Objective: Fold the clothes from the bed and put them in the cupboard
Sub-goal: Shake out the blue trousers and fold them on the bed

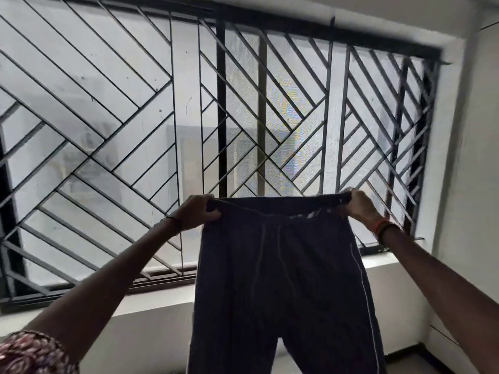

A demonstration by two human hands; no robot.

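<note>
Both hands — left hand (198, 211), right hand (360, 205) — grip the waistband corners of dark track pants (280, 279), held spread and hanging before the barred window (189, 117). Folding not yet begun — bed and cupboard lie outside the view.

Facing a wide window (121, 85) in a black frame (351, 36), barred with a black metal grille (173, 103) of diagonal and upright bars. Behind the bars, hazy glass and a fine mesh screen (243, 125), lit by pale daylight. Below, a white sill (383, 261); at right, a plain white wall (475, 130); beneath the sill, more white wall in shadow.
</note>
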